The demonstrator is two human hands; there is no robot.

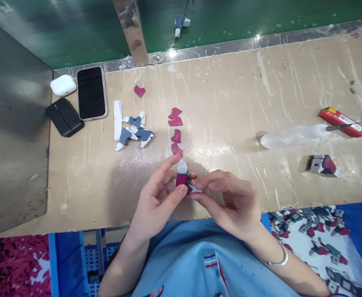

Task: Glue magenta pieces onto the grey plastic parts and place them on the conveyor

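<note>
Between my hands, close to the bench's front, is a small grey, white and maroon plastic part (182,180). My left hand (156,198) is closed on it, thumb on the maroon face. My right hand (230,200) pinches the white end at the part's right side; fingers partly cover it. Just beyond my left fingertips lie several loose maroon pieces (176,135) in a column. Farther left sits a cluster of grey and white parts (136,130) beside a white strip (118,119).
At the left stand a phone (92,94), a white case (63,85) and a black case (64,117). A clear bottle with a thin tip (295,136) and a red packet (343,121) lie right. Below are bins of maroon pieces (20,264) and finished-looking parts (317,231). Beyond is a green belt (230,20).
</note>
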